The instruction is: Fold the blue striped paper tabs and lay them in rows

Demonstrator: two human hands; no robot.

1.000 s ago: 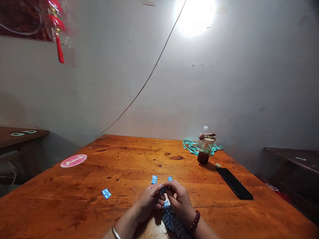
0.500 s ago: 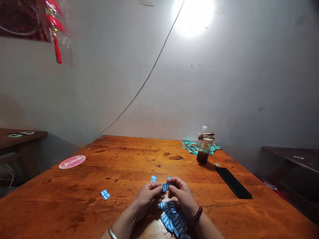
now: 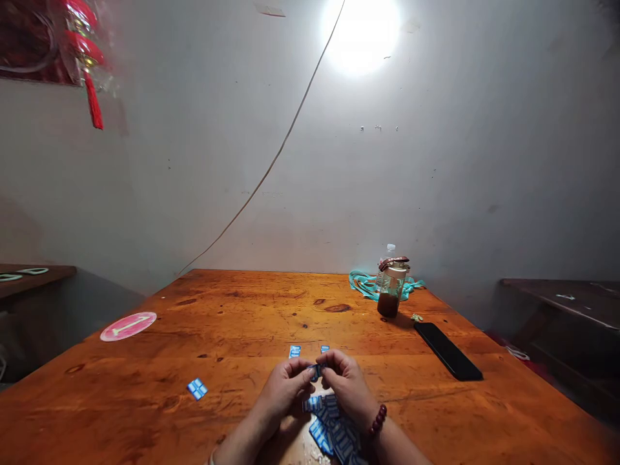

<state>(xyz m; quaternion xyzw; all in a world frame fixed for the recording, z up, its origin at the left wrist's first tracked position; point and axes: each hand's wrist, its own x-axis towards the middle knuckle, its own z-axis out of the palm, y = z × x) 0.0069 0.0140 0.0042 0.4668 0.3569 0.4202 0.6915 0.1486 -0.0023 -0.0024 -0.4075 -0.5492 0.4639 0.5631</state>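
A small blue-and-white patterned piece (image 3: 316, 372) is pinched between my two hands, mostly covered by fingers and thumbs. My left hand (image 3: 285, 387) grips its left side, and my right hand (image 3: 346, 381) grips its right. Below them lies a heap of similar blue-and-white pieces (image 3: 336, 429), partly hidden by my right hand and wrist. Just beyond my fingers rest two more, a left piece (image 3: 294, 351) and a right piece (image 3: 325, 349). Off to the left a single square piece (image 3: 197, 389) lies flat on the wooden table (image 3: 232, 329).
At the back right stand a bottle of dark liquid (image 3: 389, 297) and a clear plastic bottle (image 3: 391, 248), beside a turquoise strap (image 3: 361, 283). A black phone (image 3: 448, 352) lies on the right. A pink round disc (image 3: 128, 327) lies at the left edge.
The held piece has tilted, showing less of its patterned face between my fingers. My view has shifted slightly to the right. The pieces on the table stay in place.
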